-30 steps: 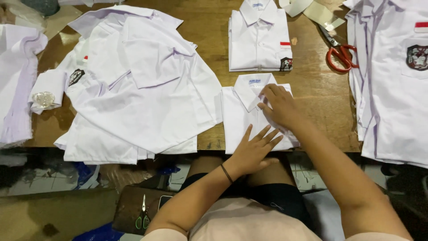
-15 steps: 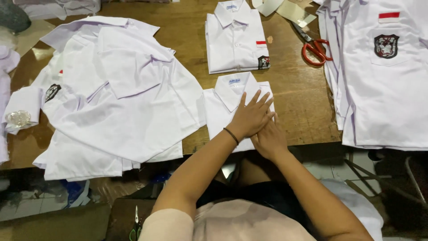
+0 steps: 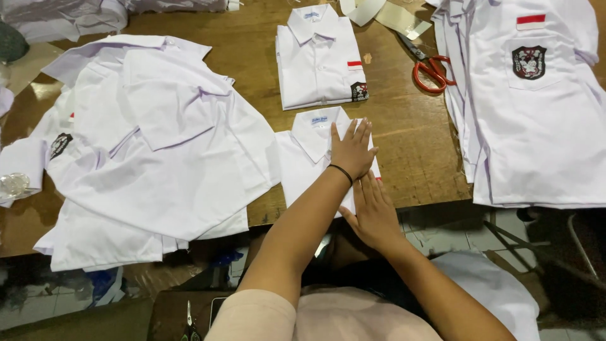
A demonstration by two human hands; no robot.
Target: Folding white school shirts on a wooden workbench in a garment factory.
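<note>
The left hand (image 3: 351,150) lies flat, fingers spread, on the folded white shirt (image 3: 309,158) at the near edge of the wooden table (image 3: 413,142); the right hand (image 3: 374,211), also open and gripping nothing, presses the shirt's lower part where it overhangs the edge. Smoothing works best with even palm pressure, keeping the collar square. Just beyond the left hand sits another folded shirt (image 3: 319,60); red-handled scissors (image 3: 428,66) lie further right, a heap of unfolded shirts (image 3: 151,170) crowds the left.
</note>
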